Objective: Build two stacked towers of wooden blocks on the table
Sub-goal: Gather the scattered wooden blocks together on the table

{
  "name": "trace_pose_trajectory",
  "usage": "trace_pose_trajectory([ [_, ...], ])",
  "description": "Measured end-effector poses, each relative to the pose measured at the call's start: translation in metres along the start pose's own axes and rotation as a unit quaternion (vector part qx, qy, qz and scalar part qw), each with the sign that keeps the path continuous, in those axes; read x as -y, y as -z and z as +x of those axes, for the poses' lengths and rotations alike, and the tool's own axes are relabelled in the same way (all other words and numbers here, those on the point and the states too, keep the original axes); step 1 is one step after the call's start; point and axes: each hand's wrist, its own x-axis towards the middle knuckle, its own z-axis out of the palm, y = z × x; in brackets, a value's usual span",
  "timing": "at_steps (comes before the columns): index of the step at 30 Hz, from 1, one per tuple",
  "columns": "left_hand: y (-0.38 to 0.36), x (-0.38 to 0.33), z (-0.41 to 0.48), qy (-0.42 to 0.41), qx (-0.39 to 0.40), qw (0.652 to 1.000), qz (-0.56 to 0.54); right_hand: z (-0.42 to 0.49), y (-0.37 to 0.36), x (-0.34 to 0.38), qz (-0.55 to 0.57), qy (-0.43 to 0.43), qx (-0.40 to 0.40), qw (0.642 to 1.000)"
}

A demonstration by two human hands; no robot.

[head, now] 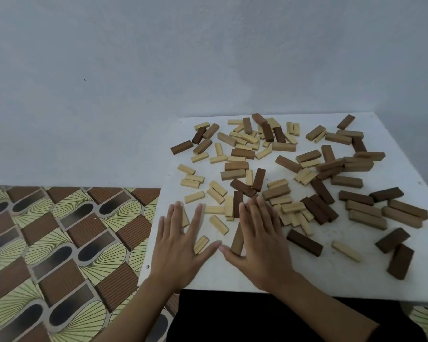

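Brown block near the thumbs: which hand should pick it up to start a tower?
Probably the right hand: the brown block sits between its thumb and forefinger. The left hand lies farther off, by a pale block.

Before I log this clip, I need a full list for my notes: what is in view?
Small pale wooden blocks: many, cream, scattered loose on table.
Larger mid-brown wooden blocks: many, tan, scattered, mostly right.
Dark brown wooden blocks: several, dark brown, mixed in.
White table: one, white, right.
Patterned floor covering: one, green and brown, left.
Wall: one, pale grey, behind.
Black garment: one, black, below table's near edge.
Left hand: one, fingers spread flat, on near blocks.
Right hand: one, fingers spread flat, beside it.
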Motion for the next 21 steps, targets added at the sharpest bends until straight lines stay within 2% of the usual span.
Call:
trace_pose_trajectory([
  [15,-0.011,0.007,0.060,-0.026,0.012,0.999,0.015,0.039,-0.005,-0.013,-0.015,-0.039,0.054,0.998],
  [21,-0.010,0.006,0.080,-0.038,0.012,0.999,0.008,0.055,-0.004,-0.018,-0.018,-0.034,0.044,0.998],
])
